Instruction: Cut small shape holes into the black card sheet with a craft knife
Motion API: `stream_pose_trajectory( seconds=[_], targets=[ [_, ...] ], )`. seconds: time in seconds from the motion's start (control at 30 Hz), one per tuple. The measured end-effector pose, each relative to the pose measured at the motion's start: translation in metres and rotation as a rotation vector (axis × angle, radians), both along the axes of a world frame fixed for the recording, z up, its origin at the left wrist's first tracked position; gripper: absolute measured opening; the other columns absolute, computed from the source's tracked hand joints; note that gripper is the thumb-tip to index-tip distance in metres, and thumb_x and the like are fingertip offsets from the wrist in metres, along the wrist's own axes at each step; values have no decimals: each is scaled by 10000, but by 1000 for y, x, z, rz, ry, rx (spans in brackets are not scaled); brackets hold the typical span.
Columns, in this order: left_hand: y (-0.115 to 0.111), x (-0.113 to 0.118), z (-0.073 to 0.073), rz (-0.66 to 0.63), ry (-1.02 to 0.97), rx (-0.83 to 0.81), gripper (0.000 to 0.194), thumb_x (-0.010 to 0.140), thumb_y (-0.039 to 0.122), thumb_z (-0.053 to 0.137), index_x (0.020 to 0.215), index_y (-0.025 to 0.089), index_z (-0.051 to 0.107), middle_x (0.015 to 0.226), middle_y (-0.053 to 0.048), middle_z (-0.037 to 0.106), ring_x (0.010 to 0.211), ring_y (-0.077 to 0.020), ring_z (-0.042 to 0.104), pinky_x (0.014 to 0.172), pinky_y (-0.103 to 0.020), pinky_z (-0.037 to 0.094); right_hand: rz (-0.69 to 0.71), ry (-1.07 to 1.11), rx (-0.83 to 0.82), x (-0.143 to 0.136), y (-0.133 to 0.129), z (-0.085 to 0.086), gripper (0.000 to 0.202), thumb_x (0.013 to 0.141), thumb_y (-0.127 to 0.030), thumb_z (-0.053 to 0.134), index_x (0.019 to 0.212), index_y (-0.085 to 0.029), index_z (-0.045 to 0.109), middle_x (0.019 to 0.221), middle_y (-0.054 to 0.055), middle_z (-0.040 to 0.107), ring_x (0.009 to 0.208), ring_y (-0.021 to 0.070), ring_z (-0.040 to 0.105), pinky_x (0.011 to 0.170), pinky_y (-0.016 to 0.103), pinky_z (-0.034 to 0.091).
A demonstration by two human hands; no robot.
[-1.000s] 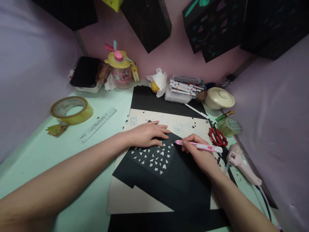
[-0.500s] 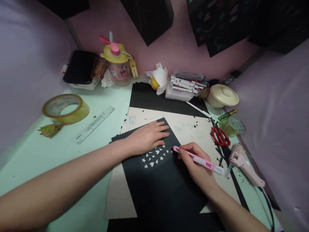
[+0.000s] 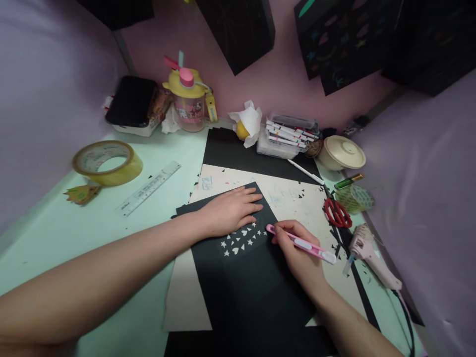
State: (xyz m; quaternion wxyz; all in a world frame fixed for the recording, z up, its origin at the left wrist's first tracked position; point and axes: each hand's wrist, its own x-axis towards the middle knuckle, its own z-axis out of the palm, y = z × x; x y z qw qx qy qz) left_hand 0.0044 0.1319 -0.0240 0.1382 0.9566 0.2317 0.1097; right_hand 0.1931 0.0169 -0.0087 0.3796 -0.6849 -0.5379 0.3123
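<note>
The right hand (image 3: 297, 243) is clamped, thumb and fingers pinched around a slim pink-and-white plastic craft knife (image 3: 303, 244), its front end just beside the right edge of a cluster of small white stars, hearts and triangles (image 3: 235, 251). From my distance I can't tell whether a blade touches the paper. The left hand (image 3: 230, 210) lies flat, fingers slightly apart, pressed on the smooth black paper sheet (image 3: 256, 292) that bears those shapes.

As for progress, I judge the visible shapes finished as openings (the left hand hides part of the cluster, so I won't count them). The wide nearer stretch of the sheet looks plain and uncut; whether more belongs there, I can't say.

The sheet sits askew on a cream-coloured board (image 3: 186, 302) with blue scribbles. Dark scraps dot the board's right side, near red-handled scissors (image 3: 337, 213). A clear plastic ruler (image 3: 150, 188) lies to the left. Farthest back, I see a clear box of white markers (image 3: 286, 136).
</note>
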Motion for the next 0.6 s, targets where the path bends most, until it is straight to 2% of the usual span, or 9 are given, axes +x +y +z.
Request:
stream_pose_trajectory(
  seconds=[0.4,0.6],
  targets=[
    [0,0,0,-9,-28,-12,407,945,397,415,1282,197,529,1436,-58,441,1377,-227,292,1134,-395,223,13,-4,-17,-2,-1,1,206,838,-387,592,762,-202,643,653,20,674,599,168,607,550,250,458],
    [-3,0,6,-3,-2,-7,427,922,410,462,1277,184,534,1429,-67,450,1373,-249,300,1136,-409,235,26,-37,19,-3,-2,-2,176,830,-357,592,762,-203,642,657,18,665,585,163,591,542,252,446]
  ],
)
